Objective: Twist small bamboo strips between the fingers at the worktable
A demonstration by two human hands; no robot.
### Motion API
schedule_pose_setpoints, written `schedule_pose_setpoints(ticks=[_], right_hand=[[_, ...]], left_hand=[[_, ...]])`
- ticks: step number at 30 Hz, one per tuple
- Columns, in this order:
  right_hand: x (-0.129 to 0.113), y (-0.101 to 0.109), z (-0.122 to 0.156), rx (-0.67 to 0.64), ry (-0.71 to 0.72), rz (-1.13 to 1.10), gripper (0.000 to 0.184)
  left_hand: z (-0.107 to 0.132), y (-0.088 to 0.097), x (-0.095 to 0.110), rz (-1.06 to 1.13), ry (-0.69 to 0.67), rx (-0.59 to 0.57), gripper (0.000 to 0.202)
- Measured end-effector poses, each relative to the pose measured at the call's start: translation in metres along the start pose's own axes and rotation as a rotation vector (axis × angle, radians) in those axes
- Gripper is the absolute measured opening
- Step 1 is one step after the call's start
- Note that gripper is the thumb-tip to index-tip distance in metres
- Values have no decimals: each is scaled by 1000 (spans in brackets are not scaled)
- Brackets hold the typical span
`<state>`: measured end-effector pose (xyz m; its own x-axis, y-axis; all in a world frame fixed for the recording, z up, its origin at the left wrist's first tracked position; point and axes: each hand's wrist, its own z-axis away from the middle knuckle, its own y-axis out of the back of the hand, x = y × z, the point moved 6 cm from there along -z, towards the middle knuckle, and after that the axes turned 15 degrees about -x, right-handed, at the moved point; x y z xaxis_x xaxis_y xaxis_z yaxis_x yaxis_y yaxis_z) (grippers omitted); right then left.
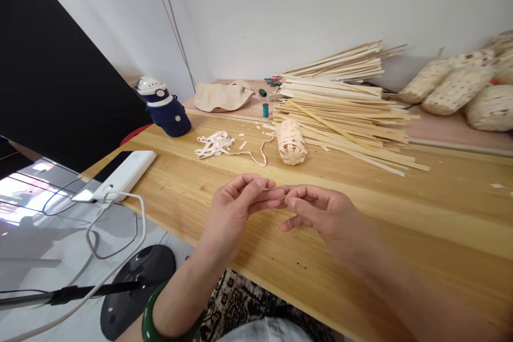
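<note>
Pale bamboo is all I have between my fingertips: a thin pale sliver (pixel 280 192), barely visible, pinched where my two hands meet above the pine table (pixel 372 208). My left hand (pixel 232 215) is nearly closed, its fingers curled toward the sliver, with a green bangle (pixel 150 321) on that wrist. My right hand (pixel 324 214) comes in from the other side, its thumb and fingers nearly closed on the same sliver. Straight ahead of my hands, not touching them, a small open-weave bamboo form (pixel 291 142) lies on its side on the tabletop. Its far end touches a big heap of long bamboo strips (pixel 340 112) beyond and to the right of my right hand. Ahead of my left hand is a tangle of white strips (pixel 214 145), with one strand trailing toward the woven form. Further out on that side stand a navy case with a white cap (pixel 164 112) and a beige cloth (pixel 222 96), and a small spool of thread (pixel 265 110) sits just beyond the form. Well past my right hand, finished woven pieces (pixel 457 88) are piled against the wall. Off the table's near edge to my left are a white power bank (pixel 125 173) and its white cable (pixel 120 212).
</note>
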<state>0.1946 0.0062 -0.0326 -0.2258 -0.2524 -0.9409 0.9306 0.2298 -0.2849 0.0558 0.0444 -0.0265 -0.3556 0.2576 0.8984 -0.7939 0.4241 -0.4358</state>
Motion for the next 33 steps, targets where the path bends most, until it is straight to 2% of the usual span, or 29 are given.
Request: schedule_pose_setpoints(ticks=[9, 14, 18, 21, 23, 29, 33], right_hand=[[5, 4, -3, -23, -68, 67, 31], [7, 4, -5, -48, 61, 119, 26], [4, 8, -5, 22, 124, 353, 17], [-5, 15, -4, 96, 169, 626, 16], [-9, 19, -5, 100, 191, 712, 20], [-8, 31, -9, 81, 143, 680, 26], [-9, 33, -11, 97, 137, 681, 28]], left_hand=[[-1, 3, -3, 82, 17, 35, 13], [-2, 5, -1, 90, -5, 58, 13], [-2, 8, 2, 56, -34, 75, 14], [-5, 10, 12, 13, -96, 92, 14], [-8, 12, 22, -7, -146, 101, 13], [-21, 23, 58, -107, -252, 138, 14], [-32, 22, 66, -259, -230, 89, 17]])
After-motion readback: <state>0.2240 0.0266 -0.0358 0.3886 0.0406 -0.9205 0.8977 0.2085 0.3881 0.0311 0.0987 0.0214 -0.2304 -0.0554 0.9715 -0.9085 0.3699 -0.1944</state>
